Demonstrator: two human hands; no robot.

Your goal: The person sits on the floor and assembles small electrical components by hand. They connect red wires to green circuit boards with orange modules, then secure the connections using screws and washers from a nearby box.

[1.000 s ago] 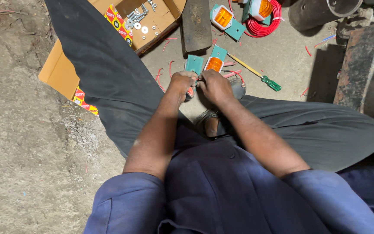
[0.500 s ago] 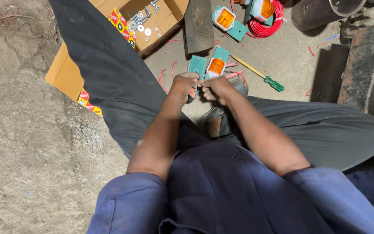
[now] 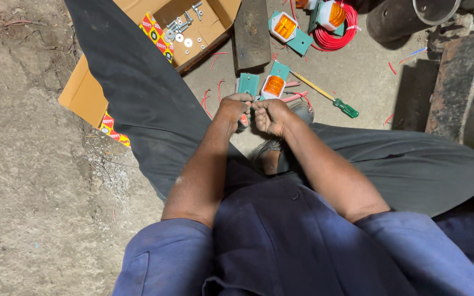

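Both hands meet over the lap: left hand (image 3: 236,108) and right hand (image 3: 270,116) pinch closed on a small part with a red bit showing, likely wire, just near the amber lamp (image 3: 274,85) on the floor. Mid-assembly step; next needs fine finger control.

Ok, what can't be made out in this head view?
- What the left hand and right hand pinch: closed fingers cover it.
- The green bracket: its lower end is behind the left hand.
- The red wire coil: cut off by the top edge.
- The bolts and washers in the cardboard box: too small to count.
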